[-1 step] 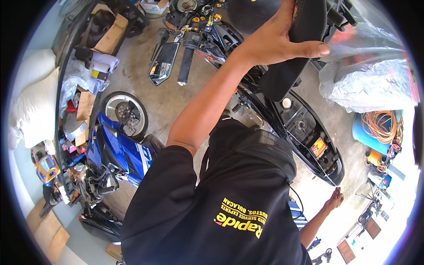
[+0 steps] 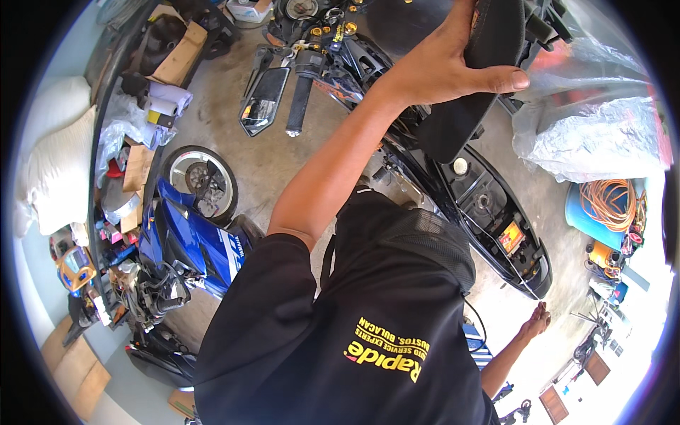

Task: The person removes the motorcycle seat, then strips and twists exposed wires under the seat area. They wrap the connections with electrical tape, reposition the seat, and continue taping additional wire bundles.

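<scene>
Black seat (image 2: 497, 39) — yellow shirt lettering (image 2: 384, 361)

Head camera (a fisheye) looks down, near the shirt (image 2: 312, 340).

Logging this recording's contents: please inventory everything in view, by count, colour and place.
Seat: 1, black, raised at top centre
Opened motorcycle: 1, black, centre to right
Under-seat bay: 1, dark, below the seat
Mirror: 1, black-framed, upper centre-left
Blue motorcycle: 1, blue and white, left
Wheel: 1, dark tyre, pale rim, left
Plastic sheeting: 1 bundle, clear, upper right
Coiled hose or cable: 1, orange, right
Drum: 1, blue, beneath the coil
Shelf: 1, dark, cluttered, left
Sack: at least 1, white, far left
Cardboard sheets: several, brown, lower left
Small items: uncountable, mixed colours, both sides
Shirt: 1, black, bottom centre
Left hand: 1, bare, holding the seat
Right hand: 1, bare, lower right, near the black motorcycle's tail
</scene>
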The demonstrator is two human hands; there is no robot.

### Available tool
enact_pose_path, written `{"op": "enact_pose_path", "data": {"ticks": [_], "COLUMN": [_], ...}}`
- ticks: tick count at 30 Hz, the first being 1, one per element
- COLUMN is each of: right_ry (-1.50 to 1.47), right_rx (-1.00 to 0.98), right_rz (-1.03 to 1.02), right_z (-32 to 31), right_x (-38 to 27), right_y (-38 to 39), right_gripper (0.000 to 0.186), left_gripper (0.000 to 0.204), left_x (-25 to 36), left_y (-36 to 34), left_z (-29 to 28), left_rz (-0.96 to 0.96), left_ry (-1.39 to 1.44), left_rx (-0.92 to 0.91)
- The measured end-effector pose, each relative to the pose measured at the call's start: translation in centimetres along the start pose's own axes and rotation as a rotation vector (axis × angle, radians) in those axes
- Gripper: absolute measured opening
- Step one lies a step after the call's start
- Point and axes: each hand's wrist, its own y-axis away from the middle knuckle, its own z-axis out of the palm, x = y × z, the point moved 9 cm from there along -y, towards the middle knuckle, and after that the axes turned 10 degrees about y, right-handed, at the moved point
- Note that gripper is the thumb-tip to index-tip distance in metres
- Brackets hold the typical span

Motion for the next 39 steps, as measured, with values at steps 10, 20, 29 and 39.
{"op": "enact_pose_path", "data": {"ticks": [10,20,29,39], "right_ry": [0.12,0.021,0.049,0.178], "right_rx": [0.494,0.676,0.874,0.751], "right_rz": [-0.026,-0.336,-0.215,-0.089], "right_z": [-9.6,-19.9,-20.7,-21.4], "right_x": [-2.8,-9.1,-6.3,-1.5], "right_y": [-5.6,-6.6,1.2,2.4], "right_gripper": [0.041,0.04,0.022,0.023], "left_gripper": [0.12,0.097,0.088,0.091], "left_x": [-3.5,-5.9,-5.0,-0.8], "left_y": [1.4,4.8,6.5,6.6], "left_z": [-3.2,-5.8,-6.3,-2.7], "left_rz": [-0.183,-0.148,-0.138,0.015], "left_ry": [0.247,0.039,-0.01,-0.339], "left_rx": [0.141,0.428,0.641,0.784]}}
